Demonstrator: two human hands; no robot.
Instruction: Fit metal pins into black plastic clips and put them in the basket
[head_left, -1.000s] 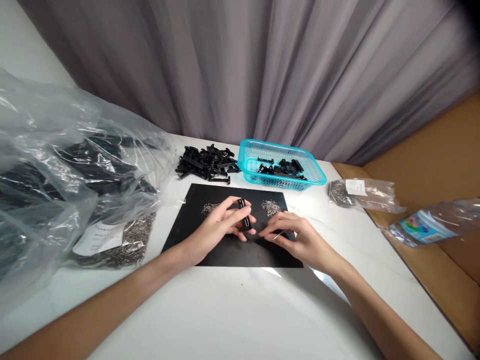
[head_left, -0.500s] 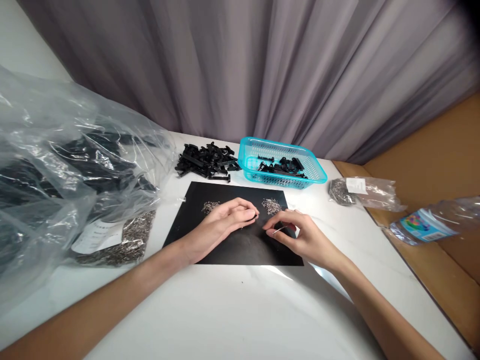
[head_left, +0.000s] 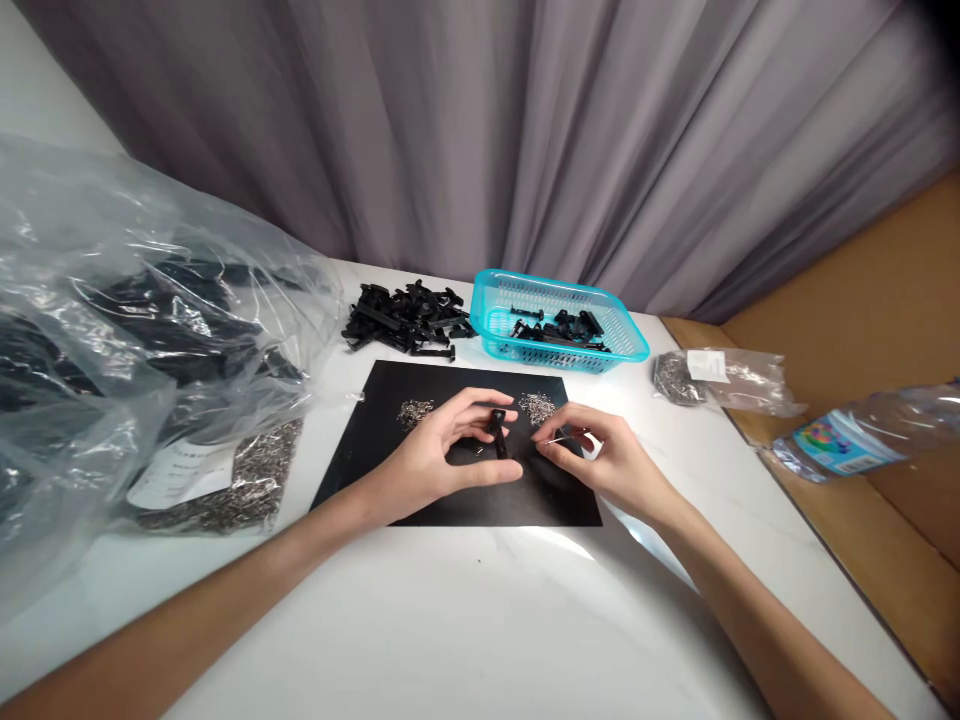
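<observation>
"What's gripped?"
"Right hand (head_left: 600,445) pinches a thin metal piece (head_left: 556,438); left hand (head_left: 450,440) curls around a black part (head_left: 498,425) over the black mat (head_left: 487,508), its grip unclear"
"Progress?"
"Partway, I'd judge: beyond the mat, a heap (head_left: 401,318) remains and a basket (head_left: 636,340) holds parts, finished or not I can't tell"
</observation>
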